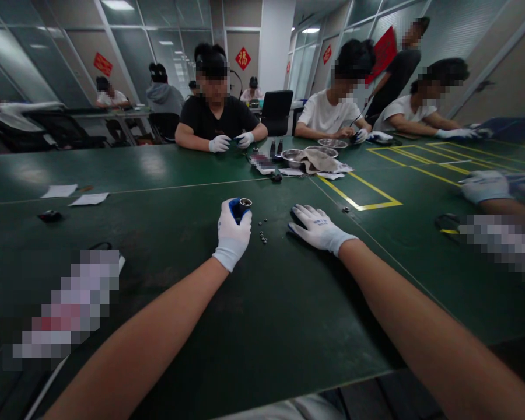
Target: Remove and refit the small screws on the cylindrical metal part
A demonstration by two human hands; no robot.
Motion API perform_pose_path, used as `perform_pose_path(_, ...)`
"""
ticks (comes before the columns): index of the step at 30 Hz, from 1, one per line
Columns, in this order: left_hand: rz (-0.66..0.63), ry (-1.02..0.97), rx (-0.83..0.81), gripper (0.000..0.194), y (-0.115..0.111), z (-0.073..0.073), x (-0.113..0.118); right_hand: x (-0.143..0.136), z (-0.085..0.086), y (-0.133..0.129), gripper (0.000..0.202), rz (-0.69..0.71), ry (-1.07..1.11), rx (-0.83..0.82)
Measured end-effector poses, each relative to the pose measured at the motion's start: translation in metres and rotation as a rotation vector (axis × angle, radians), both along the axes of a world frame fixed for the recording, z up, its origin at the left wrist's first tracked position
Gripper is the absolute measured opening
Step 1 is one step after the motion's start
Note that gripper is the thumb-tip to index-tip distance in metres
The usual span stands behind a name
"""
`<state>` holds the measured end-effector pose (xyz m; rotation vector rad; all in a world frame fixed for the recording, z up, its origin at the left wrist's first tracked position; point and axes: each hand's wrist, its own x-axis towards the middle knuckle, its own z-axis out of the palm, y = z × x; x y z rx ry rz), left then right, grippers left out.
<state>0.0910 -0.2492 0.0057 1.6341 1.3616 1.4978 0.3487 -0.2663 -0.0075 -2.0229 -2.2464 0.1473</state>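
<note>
My left hand [234, 230], in a white glove with blue palm, is closed around a small dark cylinder [245, 203]. The cylinder's round, silver-rimmed open end faces up, and most of its body is hidden by the fingers. On the green table just right of it lie several tiny metal pieces [263, 236] that look like nuts. Farther right, my right hand [317, 226], gloved the same way, rests palm down with its fingers stretched out and apart. Nothing shows in it, though its palm is hidden.
Across the green table [192, 186], a gloved person [221, 116] handles something small. Metal bowls [293, 156] and a grey cloth [318, 160] stand near the middle. A blurred strip-shaped object [74, 297] lies left; a co-worker's gloved hand [485, 186] is at right.
</note>
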Motion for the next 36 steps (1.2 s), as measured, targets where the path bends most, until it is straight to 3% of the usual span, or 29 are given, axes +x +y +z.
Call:
perform_pose_path(3, 0.006, 0.009, -0.007, 0.035, 0.001, -0.001, 0.0, -0.006, 0.0, -0.001, 0.082, 0.048, 0.044, 0.023)
perform_pose_path(10, 0.007, 0.013, -0.005, 0.033, 0.001, 0.0, 0.0, -0.052, 0.005, -0.011, 0.084, 0.244, 0.095, 0.012)
perform_pose_path(17, 0.0, 0.006, -0.011, 0.032, -0.001, 0.002, 0.0, -0.06, 0.004, -0.012, 0.081, 0.284, 0.058, 0.016)
perform_pose_path(26, 0.012, 0.022, -0.023, 0.033, 0.003, -0.002, -0.003, -0.034, -0.009, 0.002, 0.083, 0.13, 0.002, 0.008)
perform_pose_path(36, 0.007, 0.017, -0.034, 0.034, 0.002, 0.0, -0.002, -0.003, -0.013, 0.014, 0.068, 0.064, 0.25, 0.104)
